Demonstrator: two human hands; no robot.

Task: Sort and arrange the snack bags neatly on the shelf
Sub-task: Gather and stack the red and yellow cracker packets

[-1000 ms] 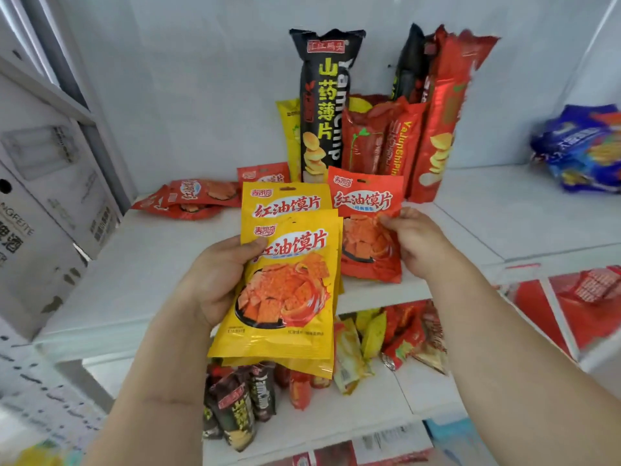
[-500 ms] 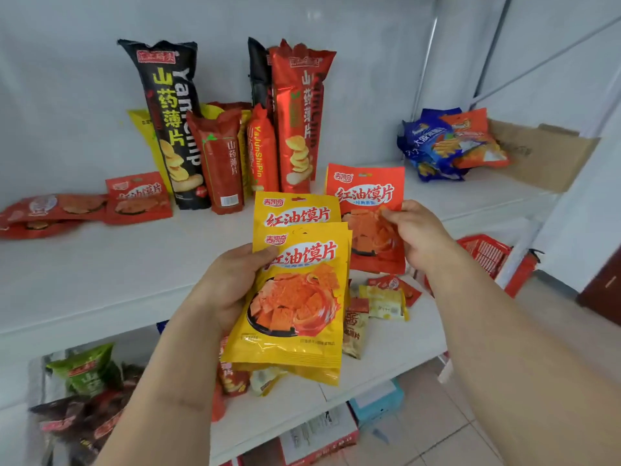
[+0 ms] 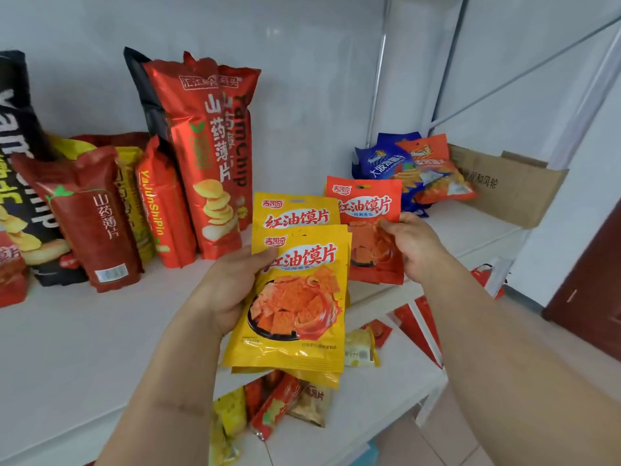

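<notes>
Right, the white shelf (image 3: 84,348) carries tall yam-chip bags (image 3: 201,156) standing against the back wall, and in front of it the left hand (image 3: 232,290) grips a stack of yellow snack bags (image 3: 295,297), thumb curled over the front bag's top-left corner, the other fingers hidden behind. Just beside it, the right hand (image 3: 416,247) pinches an orange-red snack bag (image 3: 368,210) at its right edge, thumb on the face, held upright above the shelf's front edge.
</notes>
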